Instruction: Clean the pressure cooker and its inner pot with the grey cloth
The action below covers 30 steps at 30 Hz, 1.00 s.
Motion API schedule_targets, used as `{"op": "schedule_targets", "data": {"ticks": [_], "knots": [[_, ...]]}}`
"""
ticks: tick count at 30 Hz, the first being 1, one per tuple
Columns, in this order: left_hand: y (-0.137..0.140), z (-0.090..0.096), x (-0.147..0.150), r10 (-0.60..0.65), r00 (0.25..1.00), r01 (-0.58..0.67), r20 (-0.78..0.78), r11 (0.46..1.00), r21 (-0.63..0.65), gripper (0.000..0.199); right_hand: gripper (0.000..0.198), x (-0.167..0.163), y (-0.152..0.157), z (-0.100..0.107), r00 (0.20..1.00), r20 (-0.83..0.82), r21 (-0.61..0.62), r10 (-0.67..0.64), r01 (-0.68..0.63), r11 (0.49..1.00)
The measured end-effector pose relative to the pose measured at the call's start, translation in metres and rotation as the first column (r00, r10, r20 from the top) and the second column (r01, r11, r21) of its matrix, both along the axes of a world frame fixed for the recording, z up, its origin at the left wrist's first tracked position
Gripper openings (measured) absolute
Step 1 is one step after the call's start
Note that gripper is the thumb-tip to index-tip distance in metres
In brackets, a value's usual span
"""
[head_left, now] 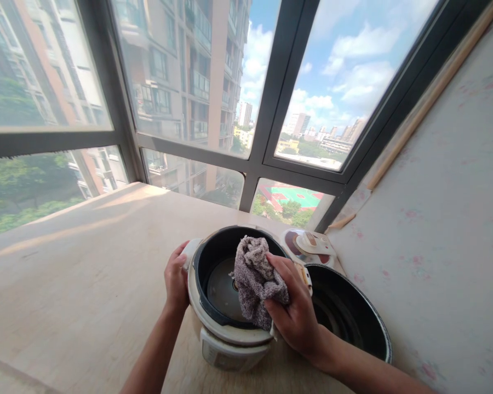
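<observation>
A white electric cooker (230, 350) with a dark round cavity stands on the pale counter, its top uncovered. My left hand (177, 277) grips the white side handle (192, 253) at the cooker's left, fingers wrapped round it. Bunched in my right hand (298, 306) is a purple-grey cloth (257, 282), held over the right part of the opening. The cloth hides part of the cavity; a metal base with a small round piece at its centre shows beside it. Whether the cloth touches the inside, I cannot tell.
A large black pot (353, 312) sits right of the cooker, partly behind my right forearm. Behind it lies a white and brown lid (308, 244) with a raised handle. Dark-framed windows (257, 164) border the counter (86, 273) at the back; a floral-papered wall (435, 246) rises on the right.
</observation>
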<state>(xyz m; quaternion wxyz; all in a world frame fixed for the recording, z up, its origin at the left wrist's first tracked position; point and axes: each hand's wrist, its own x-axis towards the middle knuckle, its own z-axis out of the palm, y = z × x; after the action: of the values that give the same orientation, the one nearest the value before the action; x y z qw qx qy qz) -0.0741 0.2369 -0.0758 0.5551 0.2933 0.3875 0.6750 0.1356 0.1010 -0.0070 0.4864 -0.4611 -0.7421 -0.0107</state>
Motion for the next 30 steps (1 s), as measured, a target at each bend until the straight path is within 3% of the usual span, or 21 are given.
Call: {"op": "schedule_targets", "data": {"ticks": [6, 11, 21, 26, 28, 30], "knots": [[-0.001, 0.002, 0.002, 0.009, 1.000, -0.009, 0.016, 1.000, 0.002, 0.056, 0.069, -0.027, 0.006, 0.008, 0.997, 0.068, -0.148, 0.032, -0.021, 0.989], [-0.003, 0.006, 0.002, 0.015, 1.000, -0.015, 0.003, 1.000, 0.011, 0.055, 0.070, -0.046, 0.016, 0.020, 0.980, 0.194, -0.323, 0.040, 0.025, 0.946], [-0.005, 0.010, 0.002, 0.004, 0.997, -0.004, 0.075, 1.000, 0.003, 0.055, 0.066, -0.061, 0.053, 0.030, 0.913, 0.378, -0.656, 0.155, 0.146, 0.741], [-0.004, 0.006, 0.001, -0.005, 0.999, 0.004, 0.045, 1.000, 0.011, 0.054, 0.070, -0.063, 0.064, 0.015, 0.786, 0.535, -0.747, 0.312, 0.266, 0.610], [-0.003, 0.005, 0.001, 0.004, 0.999, -0.004, 0.033, 1.000, 0.007, 0.055, 0.066, -0.065, 0.068, 0.011, 0.737, 0.557, -0.763, 0.384, 0.270, 0.588], [-0.002, 0.003, 0.000, 0.005, 1.000, -0.005, 0.022, 1.000, 0.000, 0.056, 0.060, -0.068, 0.073, 0.009, 0.704, 0.583, -0.748, 0.405, 0.272, 0.605]]}}
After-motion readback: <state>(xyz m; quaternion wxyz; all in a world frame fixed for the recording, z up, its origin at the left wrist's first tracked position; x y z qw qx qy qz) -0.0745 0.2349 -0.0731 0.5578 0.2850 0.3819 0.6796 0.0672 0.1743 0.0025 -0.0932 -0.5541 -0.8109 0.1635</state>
